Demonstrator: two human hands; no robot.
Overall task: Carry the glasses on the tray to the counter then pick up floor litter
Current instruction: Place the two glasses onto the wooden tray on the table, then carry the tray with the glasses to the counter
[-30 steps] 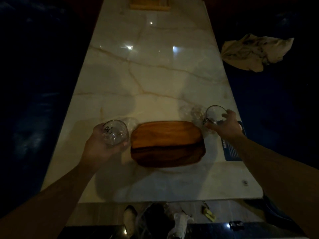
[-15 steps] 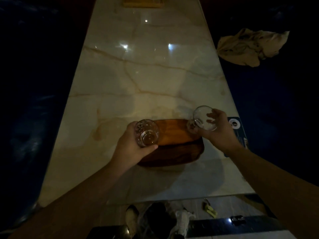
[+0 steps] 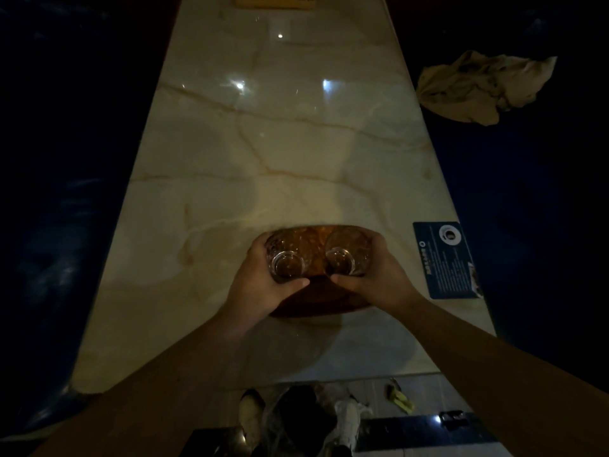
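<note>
Since 0.5 s ago both hands have come inward; the two glasses, then apart at the tray's L and R ends, now sit side by side over it. Left hand (image 3: 260, 285) grip closed round the left clear tumbler glass (image 3: 286, 258); right hand (image 3: 379, 275) grip closed round the right clear tumbler glass (image 3: 346, 255). Glasses nearly touching, above the far half of the dark brown oval wooden tray (image 3: 316, 301); contact w/ tray cannot be told. Contents of glasses: unclear, dim light. Tray lies on the pale veined marble worktop (image 3: 280, 153), near its front edge. Blue printed card (image 3: 445, 258) on worktop R of tray, apart from it. Crumpled beige cloth (image 3: 478, 87) off worktop's R side, well away. Yellow scrap of litter (image 3: 402, 395) on floor below front edge. Hands and forearms hide tray's sides.
</note>
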